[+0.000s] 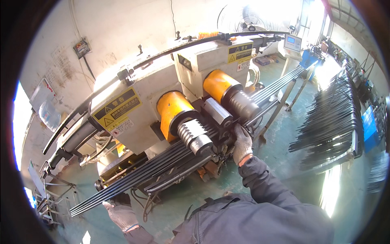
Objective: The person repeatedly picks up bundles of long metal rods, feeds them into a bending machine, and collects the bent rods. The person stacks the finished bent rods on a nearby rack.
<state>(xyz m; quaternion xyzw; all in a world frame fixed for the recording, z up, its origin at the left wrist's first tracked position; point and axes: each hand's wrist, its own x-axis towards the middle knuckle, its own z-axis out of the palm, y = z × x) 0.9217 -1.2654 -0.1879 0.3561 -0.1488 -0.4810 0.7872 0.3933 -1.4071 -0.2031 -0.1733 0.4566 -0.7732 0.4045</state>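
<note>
Dark metal bars (130, 179) stretch along the white machine (148, 83), the gloved left hand (122, 215) by their left end, the right (243, 145) near a ribbed spindle (243, 105), either's finger opening and hold impossible to tell, above green floor (280, 152), before a scuffed wall (122, 24).

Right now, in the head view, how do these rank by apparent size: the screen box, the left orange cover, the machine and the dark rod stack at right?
1. Machine
2. Dark rod stack
3. Left orange cover
4. Screen box
</note>
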